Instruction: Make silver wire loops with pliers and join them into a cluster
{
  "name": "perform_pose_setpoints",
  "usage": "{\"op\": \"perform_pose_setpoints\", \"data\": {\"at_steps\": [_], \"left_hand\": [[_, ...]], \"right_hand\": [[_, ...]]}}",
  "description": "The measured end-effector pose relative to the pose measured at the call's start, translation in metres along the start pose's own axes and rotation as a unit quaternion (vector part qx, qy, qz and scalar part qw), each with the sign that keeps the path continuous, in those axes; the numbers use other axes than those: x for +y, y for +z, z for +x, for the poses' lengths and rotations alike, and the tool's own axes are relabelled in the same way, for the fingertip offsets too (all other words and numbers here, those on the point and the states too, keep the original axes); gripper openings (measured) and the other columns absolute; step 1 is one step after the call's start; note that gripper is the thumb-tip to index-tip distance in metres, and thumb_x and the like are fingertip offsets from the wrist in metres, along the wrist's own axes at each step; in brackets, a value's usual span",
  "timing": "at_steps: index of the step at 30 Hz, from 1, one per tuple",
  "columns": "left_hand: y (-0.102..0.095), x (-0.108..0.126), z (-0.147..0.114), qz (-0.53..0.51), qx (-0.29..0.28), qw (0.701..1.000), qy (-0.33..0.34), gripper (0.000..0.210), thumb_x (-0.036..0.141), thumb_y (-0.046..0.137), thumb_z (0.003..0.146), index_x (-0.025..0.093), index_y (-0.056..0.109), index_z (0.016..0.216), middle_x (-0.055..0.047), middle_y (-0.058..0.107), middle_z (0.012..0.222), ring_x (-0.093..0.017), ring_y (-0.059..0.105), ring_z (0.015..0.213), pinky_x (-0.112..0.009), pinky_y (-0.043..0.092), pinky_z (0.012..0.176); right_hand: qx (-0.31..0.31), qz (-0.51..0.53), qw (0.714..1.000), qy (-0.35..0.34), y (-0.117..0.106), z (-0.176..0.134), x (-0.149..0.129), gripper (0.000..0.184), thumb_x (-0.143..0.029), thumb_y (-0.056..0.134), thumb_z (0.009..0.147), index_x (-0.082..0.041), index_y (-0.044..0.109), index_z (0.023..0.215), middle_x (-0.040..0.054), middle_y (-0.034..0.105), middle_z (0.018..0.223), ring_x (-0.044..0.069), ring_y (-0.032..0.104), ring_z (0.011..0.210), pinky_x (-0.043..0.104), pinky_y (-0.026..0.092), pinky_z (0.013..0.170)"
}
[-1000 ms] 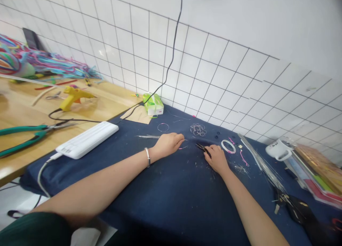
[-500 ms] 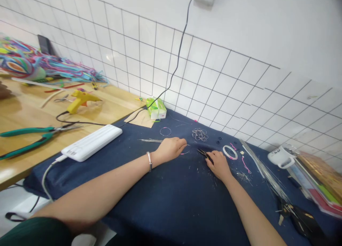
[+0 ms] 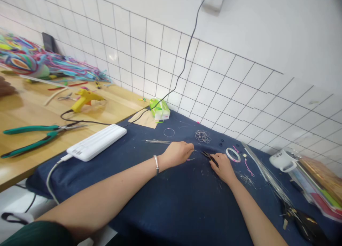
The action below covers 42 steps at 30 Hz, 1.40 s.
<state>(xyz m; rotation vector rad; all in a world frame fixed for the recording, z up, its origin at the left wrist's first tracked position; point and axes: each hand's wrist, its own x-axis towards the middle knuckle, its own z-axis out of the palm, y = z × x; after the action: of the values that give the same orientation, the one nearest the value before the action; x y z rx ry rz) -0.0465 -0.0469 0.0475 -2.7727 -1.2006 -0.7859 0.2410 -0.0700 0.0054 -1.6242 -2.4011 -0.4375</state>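
Observation:
My left hand (image 3: 179, 153) is closed in a pinch on a thin wire (image 3: 190, 159), whose curved end with a pink bit shows below the fingers. To the right, my right hand (image 3: 222, 166) wraps round small dark-handled pliers (image 3: 207, 155), their jaws pointing left toward the wire, apart from it. Behind the hands lie a tangle of wire rings (image 3: 203, 136) and a single wire hoop (image 3: 169, 132). Straight wire pieces (image 3: 157, 141) rest beyond my left wrist. A white ring (image 3: 233, 155) sits just right of my right hand.
On the left are a white power bank (image 3: 96, 142), green-handled pliers (image 3: 34, 141) and a yellow glue gun (image 3: 84, 99). A tissue pack (image 3: 159, 109) stands by the wall. Long wires (image 3: 267, 169), a white mug (image 3: 283, 160) and stacked books (image 3: 320, 185) are at the right.
The whole view has shifted slightly, so the scene sits a little further right. Both hands keep their grips, and the pliers remain close to the left fingers.

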Motion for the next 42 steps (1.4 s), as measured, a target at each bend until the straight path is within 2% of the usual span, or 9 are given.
{"op": "perform_pose_setpoints", "data": {"at_steps": [6, 12, 19, 23, 29, 35, 42], "left_hand": [[-0.006, 0.01, 0.001, 0.029, -0.001, 0.999, 0.013, 0.022, 0.03, 0.034, 0.09, 0.019, 0.053, 0.087, -0.004, 0.061, 0.071, -0.019, 0.059, 0.068, -0.026, 0.038, 0.056], [-0.024, 0.02, 0.003, 0.064, -0.002, 0.996, 0.067, 0.004, 0.019, 0.046, 0.082, 0.017, 0.05, 0.083, -0.006, 0.059, 0.075, -0.019, 0.056, 0.072, -0.027, 0.039, 0.058], [-0.034, 0.01, 0.004, 0.076, 0.016, 0.995, 0.059, 0.004, 0.016, 0.048, 0.081, 0.017, 0.049, 0.084, -0.007, 0.059, 0.076, -0.02, 0.054, 0.074, -0.029, 0.04, 0.06], [-0.03, -0.002, 0.006, 0.086, 0.014, 0.995, 0.041, 0.003, 0.018, 0.046, 0.082, 0.017, 0.049, 0.082, -0.006, 0.059, 0.074, -0.019, 0.054, 0.073, -0.028, 0.04, 0.06], [-0.016, -0.015, 0.011, 0.086, 0.006, 0.996, 0.002, 0.014, 0.023, 0.039, 0.086, 0.016, 0.051, 0.082, -0.006, 0.059, 0.072, -0.018, 0.055, 0.072, -0.027, 0.04, 0.061], [-0.002, -0.021, 0.013, 0.037, 0.001, 0.998, -0.052, 0.025, 0.027, 0.033, 0.089, 0.015, 0.055, 0.088, -0.007, 0.059, 0.071, -0.018, 0.056, 0.073, -0.027, 0.042, 0.064], [0.007, -0.015, 0.013, 0.025, 0.006, 0.999, -0.04, 0.025, 0.026, 0.034, 0.089, 0.018, 0.057, 0.094, -0.006, 0.061, 0.072, -0.017, 0.058, 0.072, -0.026, 0.043, 0.065]], "right_hand": [[0.003, -0.001, 1.0, -0.004, 0.002, 0.0, 0.001, 0.033, -0.036, 0.041, 0.086, -0.022, 0.056, 0.112, 0.009, 0.056, 0.098, 0.023, 0.048, 0.088, 0.034, 0.037, 0.074], [0.021, -0.003, 1.0, -0.005, 0.0, -0.001, -0.001, 0.034, -0.036, 0.041, 0.085, -0.022, 0.057, 0.11, 0.0105, 0.057, 0.097, 0.024, 0.049, 0.087, 0.035, 0.037, 0.074], [0.028, -0.009, 1.0, -0.012, 0.001, 0.004, -0.001, 0.033, -0.034, 0.04, 0.085, -0.022, 0.058, 0.109, 0.0103, 0.057, 0.094, 0.024, 0.05, 0.085, 0.036, 0.038, 0.073], [0.031, 0.004, 0.999, -0.022, 0.009, 0.005, 0.005, 0.033, -0.035, 0.039, 0.085, -0.022, 0.058, 0.109, 0.0103, 0.057, 0.094, 0.024, 0.051, 0.086, 0.038, 0.038, 0.074], [0.043, 0.019, 0.999, -0.026, 0.019, 0.004, 0.014, 0.034, -0.037, 0.041, 0.086, -0.02, 0.056, 0.111, 0.0112, 0.057, 0.1, 0.025, 0.05, 0.092, 0.041, 0.037, 0.082], [0.022, 0.01, 1.0, -0.004, 0.015, 0.003, 0.01, 0.034, -0.034, 0.038, 0.088, -0.021, 0.054, 0.114, 0.0119, 0.056, 0.102, 0.026, 0.048, 0.094, 0.04, 0.037, 0.08], [0.017, 0.006, 1.0, 0.0, 0.01, -0.003, 0.004, 0.033, -0.03, 0.036, 0.088, -0.02, 0.053, 0.115, 0.0126, 0.055, 0.1, 0.026, 0.046, 0.092, 0.04, 0.038, 0.078]]}}
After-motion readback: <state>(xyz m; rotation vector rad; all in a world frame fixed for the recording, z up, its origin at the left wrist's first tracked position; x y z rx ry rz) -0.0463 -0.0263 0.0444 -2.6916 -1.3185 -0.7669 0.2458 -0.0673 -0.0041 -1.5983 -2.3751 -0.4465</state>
